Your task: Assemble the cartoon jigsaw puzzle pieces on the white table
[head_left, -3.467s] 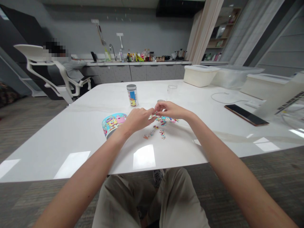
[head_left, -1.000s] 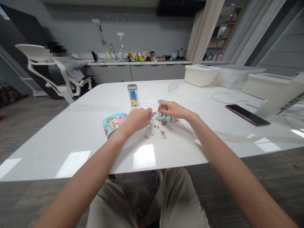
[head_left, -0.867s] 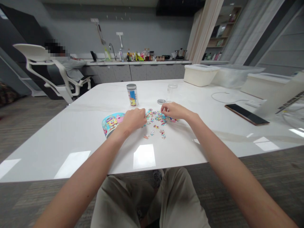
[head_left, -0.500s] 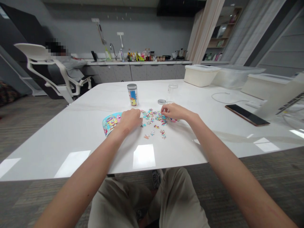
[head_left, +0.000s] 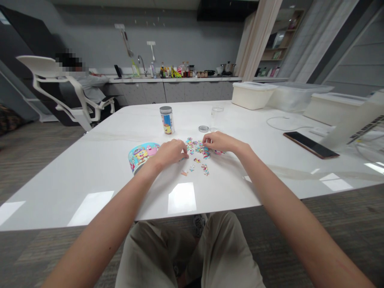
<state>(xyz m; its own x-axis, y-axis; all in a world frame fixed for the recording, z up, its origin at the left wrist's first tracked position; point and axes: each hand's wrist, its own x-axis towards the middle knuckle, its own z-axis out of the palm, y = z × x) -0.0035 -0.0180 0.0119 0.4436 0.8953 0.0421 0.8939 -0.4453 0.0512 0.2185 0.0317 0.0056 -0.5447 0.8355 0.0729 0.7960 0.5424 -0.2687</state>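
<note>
A loose heap of colorful jigsaw puzzle pieces (head_left: 196,146) lies on the white table between my hands. My left hand (head_left: 171,152) is at the heap's left side, its fingers bent and closed at a small light-blue puzzle piece (head_left: 182,159). At the right of the heap is my right hand (head_left: 218,141), thumb and fingers pinched together; whatever is between them is too small to make out. Several pieces lie nearer me, among them a few grouped pieces (head_left: 205,169). Partly behind my left wrist sits a cartoon-printed puzzle sheet or board (head_left: 138,154).
Behind the heap stand a lidded cartoon jar (head_left: 167,120), a clear jar (head_left: 217,119) and a loose silver lid (head_left: 203,129). A phone (head_left: 310,145), a cable and storage boxes (head_left: 253,96) occupy the table's right. A person sits in a white chair (head_left: 45,74) at far left.
My left hand has shifted slightly right and toward me, its fingertips curling in more, uncovering more of the printed cartoon picture. My right hand stays almost in place.
</note>
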